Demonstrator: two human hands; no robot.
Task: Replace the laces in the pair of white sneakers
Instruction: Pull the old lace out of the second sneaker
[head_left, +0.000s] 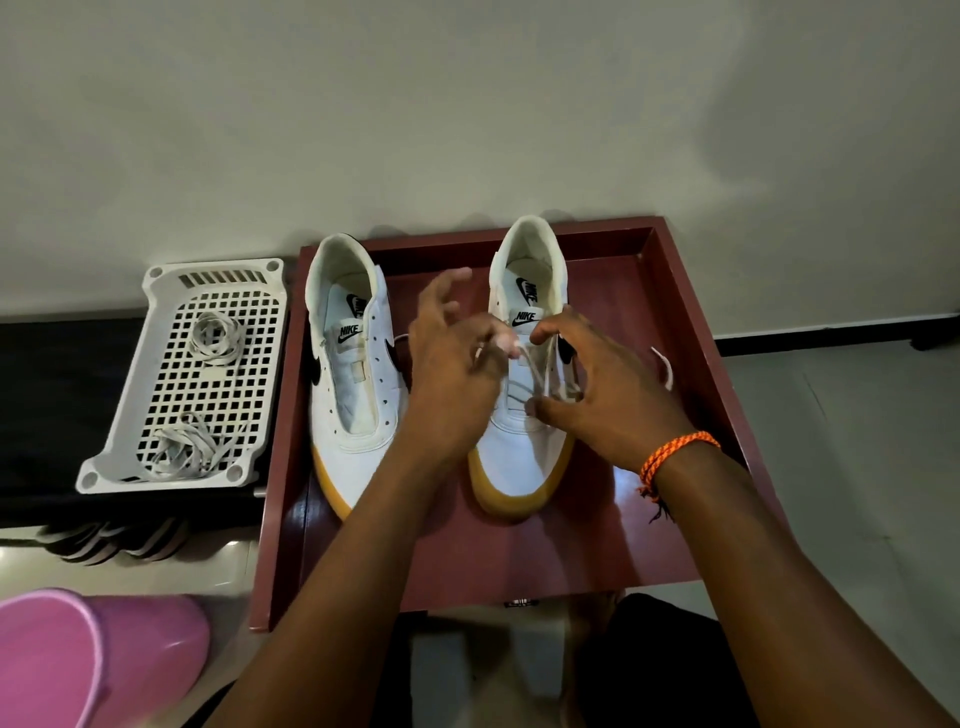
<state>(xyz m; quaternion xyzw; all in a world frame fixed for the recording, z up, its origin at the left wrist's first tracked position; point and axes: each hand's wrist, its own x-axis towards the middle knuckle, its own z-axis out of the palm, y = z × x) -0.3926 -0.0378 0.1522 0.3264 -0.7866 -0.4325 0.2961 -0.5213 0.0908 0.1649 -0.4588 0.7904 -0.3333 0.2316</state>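
Note:
Two white sneakers with yellow soles stand on a dark red tray (696, 332), toes toward me. The left sneaker (353, 364) has no lace in its eyelets. A white lace (545, 374) is partly threaded through the right sneaker (524, 457), with one loose end (665, 366) lying on the tray to its right. My left hand (452, 374) pinches a strand of this lace beside the upper eyelets. Over the shoe's right side, my right hand (602, 395) rests its thumb on the crossed lace with the fingers by the tongue.
A white perforated plastic basket (156, 332) at the left holds two bundles of white laces (215, 338) (182, 452). A pink tub (88, 660) sits at the bottom left. A wall rises right behind the tray. Tiled floor (841, 441) lies at the right.

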